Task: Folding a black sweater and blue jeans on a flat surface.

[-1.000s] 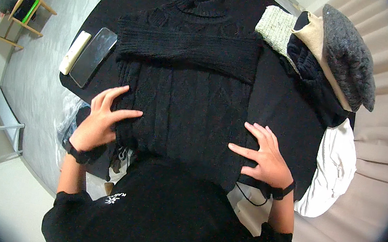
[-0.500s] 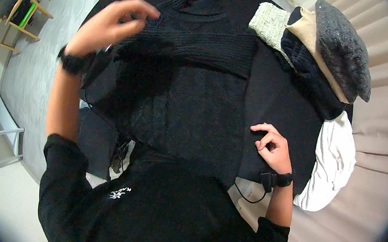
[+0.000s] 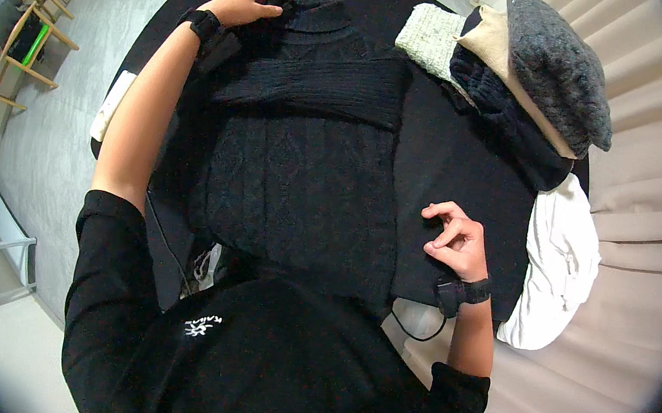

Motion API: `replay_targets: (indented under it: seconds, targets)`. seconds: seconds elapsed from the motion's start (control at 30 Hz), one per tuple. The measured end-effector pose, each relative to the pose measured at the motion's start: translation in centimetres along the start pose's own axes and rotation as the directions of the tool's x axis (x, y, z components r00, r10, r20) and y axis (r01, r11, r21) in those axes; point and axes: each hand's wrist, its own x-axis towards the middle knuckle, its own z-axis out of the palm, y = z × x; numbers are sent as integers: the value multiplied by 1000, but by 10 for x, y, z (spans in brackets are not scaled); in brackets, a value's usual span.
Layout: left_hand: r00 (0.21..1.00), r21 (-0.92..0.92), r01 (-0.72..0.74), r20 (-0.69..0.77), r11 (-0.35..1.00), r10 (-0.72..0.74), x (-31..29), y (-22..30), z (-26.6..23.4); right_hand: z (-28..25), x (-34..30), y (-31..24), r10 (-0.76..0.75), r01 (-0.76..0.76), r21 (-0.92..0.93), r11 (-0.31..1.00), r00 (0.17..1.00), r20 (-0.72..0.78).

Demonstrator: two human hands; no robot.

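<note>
A black cable-knit sweater [image 3: 301, 182] lies spread out in front of me, with its high collar [image 3: 318, 17] at the far end. Its ribbed sleeves [image 3: 321, 88] are laid across the upper chest. My left hand [image 3: 249, 5] is at the left edge of the collar, fingers stretched over it and thumb apart; whether it presses the knit is hard to tell. To the right of the sweater's lower half, my right hand [image 3: 460, 244] is held with loosely bent fingers apart and nothing in it. Both wrists wear black straps.
The table has a black cover [image 3: 471, 158]. At its far right stands a pile of folded knits, topped by a dark grey one [image 3: 554, 69]. A white cloth [image 3: 558, 261] hangs at the right edge, beside a beige curtain [image 3: 640, 205]. Left on the floor is a wooden chair [image 3: 31, 42].
My left hand has moved farther out and down onto the collar. My right hand has barely shifted, its fingers slightly changed. The whole view has moved a little.
</note>
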Motion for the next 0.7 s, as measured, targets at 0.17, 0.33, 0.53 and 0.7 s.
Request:
replay_targets:
  seconds: [0.17, 0.33, 0.53, 0.7]
  targets:
    - [998, 41, 51, -36, 998, -50, -18, 5, 1, 1, 1, 2, -69, 69, -21, 997, 998, 0]
    - [956, 172, -185, -198, 968, 218, -113, 72, -13, 3, 4, 3, -63, 66, -83, 994, 997, 42]
    - [991, -56, -118, 61, 991, 122, -242, 115, 32, 20, 5, -18, -7, 119, -496, 860, 975, 222]
    - [995, 286, 77, -76, 955, -57, -314, 120, 83, 34, 4, -36, 154, 228, -756, 613, 905, 397]
